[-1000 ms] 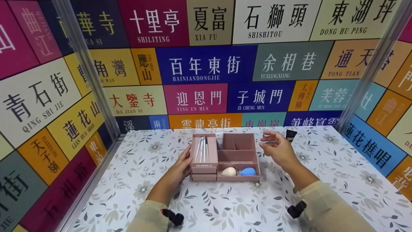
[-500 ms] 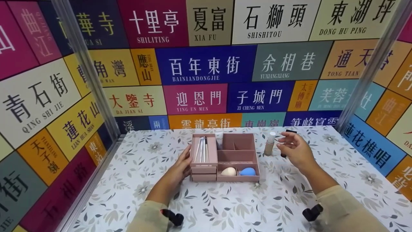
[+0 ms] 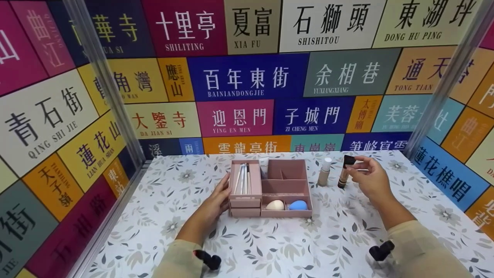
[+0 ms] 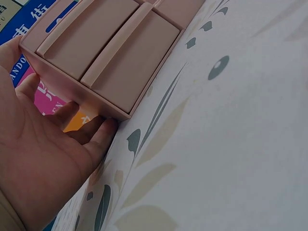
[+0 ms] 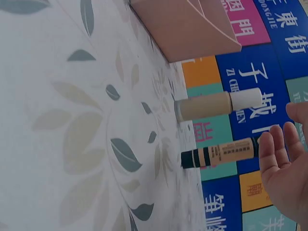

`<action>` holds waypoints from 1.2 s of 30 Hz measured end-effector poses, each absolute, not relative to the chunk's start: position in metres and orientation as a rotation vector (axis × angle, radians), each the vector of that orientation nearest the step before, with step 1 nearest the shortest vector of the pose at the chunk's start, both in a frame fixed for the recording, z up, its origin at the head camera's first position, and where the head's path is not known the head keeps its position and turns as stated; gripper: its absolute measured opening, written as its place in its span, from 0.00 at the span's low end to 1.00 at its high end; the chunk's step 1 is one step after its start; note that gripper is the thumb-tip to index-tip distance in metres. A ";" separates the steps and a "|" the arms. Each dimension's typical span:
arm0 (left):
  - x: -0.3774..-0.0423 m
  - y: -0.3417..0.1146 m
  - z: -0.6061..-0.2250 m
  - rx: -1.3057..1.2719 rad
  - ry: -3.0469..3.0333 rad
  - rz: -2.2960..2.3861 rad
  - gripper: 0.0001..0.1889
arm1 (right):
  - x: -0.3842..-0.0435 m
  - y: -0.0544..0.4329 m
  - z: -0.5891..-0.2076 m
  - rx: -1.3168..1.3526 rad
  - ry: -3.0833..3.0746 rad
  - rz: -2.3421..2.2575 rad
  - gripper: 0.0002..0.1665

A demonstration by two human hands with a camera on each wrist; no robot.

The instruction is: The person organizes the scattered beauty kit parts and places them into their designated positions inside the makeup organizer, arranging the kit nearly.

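Note:
My left hand [image 3: 210, 202] rests against the left side of a pink desktop organizer [image 3: 285, 189]; in the left wrist view its fingers [image 4: 103, 134] touch the side wall beside two small drawers [image 4: 130, 57]. At the right, my right hand [image 3: 372, 177] is at the black cap of an upright beige tube [image 3: 342, 180] with black bands. In the right wrist view the fingers overlap the cap end of the tube [image 5: 228, 152], while the thumb [image 5: 298, 111] stands apart from it. A foundation bottle [image 3: 323, 175] with a white cap stands between tube and organizer.
Several slim brushes [image 3: 243, 181] lie in the organizer's left top tray. A cream makeup sponge [image 3: 275, 205] and a blue one [image 3: 298, 205] sit in its front compartments. A white tube [image 3: 264, 164] stands at its back. Sign-covered walls [image 3: 247, 77] enclose the floral tabletop [image 3: 293, 247].
My right hand has moved right, away from the foundation bottle beside the organizer, to the black-capped tube. The bottle and tube show more fully now. My left hand stays on the organizer.

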State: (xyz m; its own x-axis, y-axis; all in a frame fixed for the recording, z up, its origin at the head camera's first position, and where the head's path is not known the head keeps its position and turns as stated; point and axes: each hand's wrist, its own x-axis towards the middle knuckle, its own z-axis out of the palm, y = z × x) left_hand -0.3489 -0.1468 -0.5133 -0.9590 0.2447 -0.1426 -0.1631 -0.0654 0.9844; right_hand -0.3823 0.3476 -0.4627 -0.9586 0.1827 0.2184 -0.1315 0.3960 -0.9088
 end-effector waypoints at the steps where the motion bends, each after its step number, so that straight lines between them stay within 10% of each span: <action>1: -0.349 -0.147 -0.513 0.085 1.932 2.108 0.33 | -0.384 0.350 -0.463 -0.081 -2.377 1.580 0.38; 36: -0.349 -0.145 -0.512 0.075 1.945 2.105 0.31 | -0.418 0.354 -0.474 -0.163 -2.495 1.532 0.38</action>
